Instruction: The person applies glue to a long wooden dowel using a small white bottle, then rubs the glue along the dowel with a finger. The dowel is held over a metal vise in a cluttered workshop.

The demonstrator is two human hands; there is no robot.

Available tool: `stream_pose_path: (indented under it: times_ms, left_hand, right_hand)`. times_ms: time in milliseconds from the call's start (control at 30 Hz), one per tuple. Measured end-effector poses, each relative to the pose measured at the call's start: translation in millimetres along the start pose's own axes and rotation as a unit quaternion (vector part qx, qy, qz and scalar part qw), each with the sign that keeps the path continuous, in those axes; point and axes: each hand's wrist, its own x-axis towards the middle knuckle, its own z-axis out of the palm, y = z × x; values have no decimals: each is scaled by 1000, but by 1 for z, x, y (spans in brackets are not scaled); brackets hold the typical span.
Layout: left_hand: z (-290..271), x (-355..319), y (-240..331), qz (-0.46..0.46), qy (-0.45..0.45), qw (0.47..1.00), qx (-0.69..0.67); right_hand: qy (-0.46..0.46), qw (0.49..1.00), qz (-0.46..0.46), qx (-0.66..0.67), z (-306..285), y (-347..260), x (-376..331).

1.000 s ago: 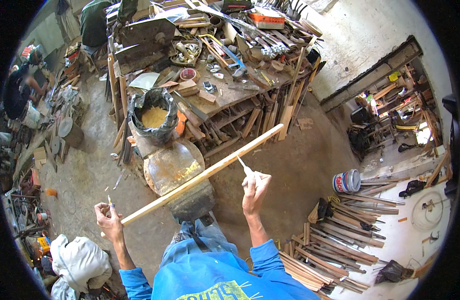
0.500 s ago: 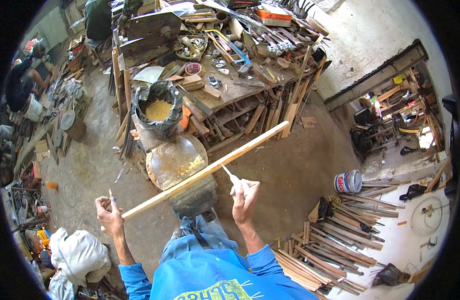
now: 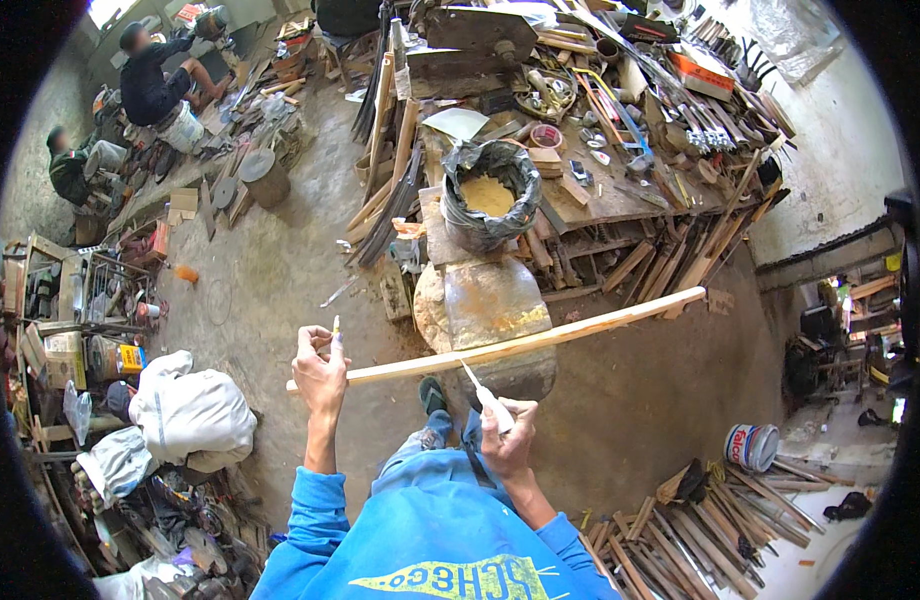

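A long pale wooden strip [image 3: 600,322] runs across in front of me, over a rounded metal-topped block [image 3: 495,300]. My left hand [image 3: 321,370] is closed around the strip near its left end. From those same fingers a small thin yellowish tip [image 3: 337,326] sticks up; its kind is unclear. My right hand [image 3: 508,435] grips a small white bottle with a long pointed nozzle [image 3: 492,405]. The nozzle's point reaches the strip's near edge; I cannot tell whether it touches. Beyond the block stands a bucket lined with a black bag [image 3: 488,238], holding tan powder [image 3: 488,196].
A cluttered workbench [image 3: 620,195] with tools and scraps stands ahead. Wooden sticks [image 3: 695,525] lie in a pile at lower right beside a paint bucket [image 3: 752,447]. A white sack [image 3: 195,410] sits at left. Two people [image 3: 160,80] sit at far left.
The view has swung left, so the bench and bucket appear farther right. The strip lies more level across the picture. Both hands keep their holds, and the right hand's bottle shows more fully.
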Motion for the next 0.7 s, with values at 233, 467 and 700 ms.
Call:
stream_pose_path:
  times_ms: [233,467,700]
  left_hand:
    - [1,0,-2,32,8,999,27]
    - [1,-1,-1,37,5,999,30]
    - [0,-1,1,41,-3,999,23]
  right_hand:
    - [-6,1000,-19,-16,9,-11,-2]
    - [11,998,-35,-59,8,-13,-4]
    - [83,994,25,-59,-15,4,2]
